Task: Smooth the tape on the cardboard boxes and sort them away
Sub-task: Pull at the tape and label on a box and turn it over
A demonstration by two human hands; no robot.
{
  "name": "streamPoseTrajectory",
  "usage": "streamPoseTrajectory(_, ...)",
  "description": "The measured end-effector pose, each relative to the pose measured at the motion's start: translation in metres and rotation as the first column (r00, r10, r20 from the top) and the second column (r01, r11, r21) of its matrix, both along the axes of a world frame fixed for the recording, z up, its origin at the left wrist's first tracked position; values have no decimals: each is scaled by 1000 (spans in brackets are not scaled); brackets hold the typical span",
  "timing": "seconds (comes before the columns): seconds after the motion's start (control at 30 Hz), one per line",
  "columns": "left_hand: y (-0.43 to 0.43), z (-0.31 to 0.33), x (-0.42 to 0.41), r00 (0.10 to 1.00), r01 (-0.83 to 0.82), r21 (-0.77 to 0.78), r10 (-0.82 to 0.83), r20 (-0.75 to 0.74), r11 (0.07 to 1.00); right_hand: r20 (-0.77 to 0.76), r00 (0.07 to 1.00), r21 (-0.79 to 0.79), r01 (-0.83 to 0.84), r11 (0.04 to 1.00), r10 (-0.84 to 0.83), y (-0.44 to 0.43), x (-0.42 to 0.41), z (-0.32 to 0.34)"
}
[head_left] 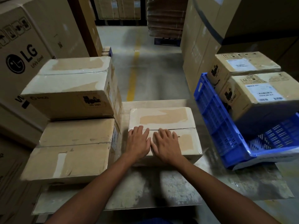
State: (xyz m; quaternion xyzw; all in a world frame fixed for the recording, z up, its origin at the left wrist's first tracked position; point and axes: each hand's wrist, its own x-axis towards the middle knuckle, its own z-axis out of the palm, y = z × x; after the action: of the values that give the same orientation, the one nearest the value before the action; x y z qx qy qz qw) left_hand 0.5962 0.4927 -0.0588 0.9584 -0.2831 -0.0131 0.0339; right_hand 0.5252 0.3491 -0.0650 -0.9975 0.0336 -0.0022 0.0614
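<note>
A small cardboard box (163,118) lies on the work surface in the middle, with clear tape along its centre seam. My left hand (138,140) and my right hand (165,143) lie flat side by side on the near half of its top, fingers straight and reaching the taped seam. To the left stand two stacked taped boxes: the upper box (69,86) and the lower box (69,151).
A tilted blue plastic crate (216,125) at the right holds two labelled boxes (262,94). Large LG cartons (21,59) rise at the left, tall cartons at the right. A bare grey floor aisle with a yellow line (134,73) runs ahead. The metal table (161,191) shows near me.
</note>
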Motion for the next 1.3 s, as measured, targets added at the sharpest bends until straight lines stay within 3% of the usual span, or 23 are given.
streamPoseTrajectory(0.17,-4,0,4,1000,-4,-59,5,22,998,-1,1000,-27,-10,1000,10,-5,11,10)
streamPoseTrajectory(0.3,-16,6,28,995,-35,-136,23,-94,990,-206,979,-5,-11,1000,10,-25,47,30)
streamPoseTrajectory(0.4,-25,3,48,983,-16,-59,5,-185,998,-347,938,10,22,1000,-18,-37,61,21)
streamPoseTrajectory(0.57,-43,12,60,964,-3,73,22,-263,997,-297,955,15,-4,1000,8,-44,59,18)
streamPoseTrajectory(0.7,-68,20,60,963,45,-4,-44,-265,999,-118,990,41,80,996,-75,-66,62,30)
streamPoseTrajectory(0.8,-91,11,49,964,129,-55,-139,-226,990,-191,960,18,209,978,-202,-88,50,13)
streamPoseTrajectory(0.9,-103,3,42,968,82,-38,-89,-234,996,-225,958,-9,181,983,-179,-98,44,3)
streamPoseTrajectory(1.07,-105,11,46,954,83,0,-79,-290,997,-255,958,86,159,984,-132,-106,48,14)
streamPoseTrajectory(1.23,-102,10,1,962,163,-99,-181,-206,982,14,990,48,141,989,-142,-107,16,17)
streamPoseTrajectory(1.3,-98,-1,-17,963,184,-78,-195,-185,980,-13,988,48,155,987,-154,-102,-1,8)
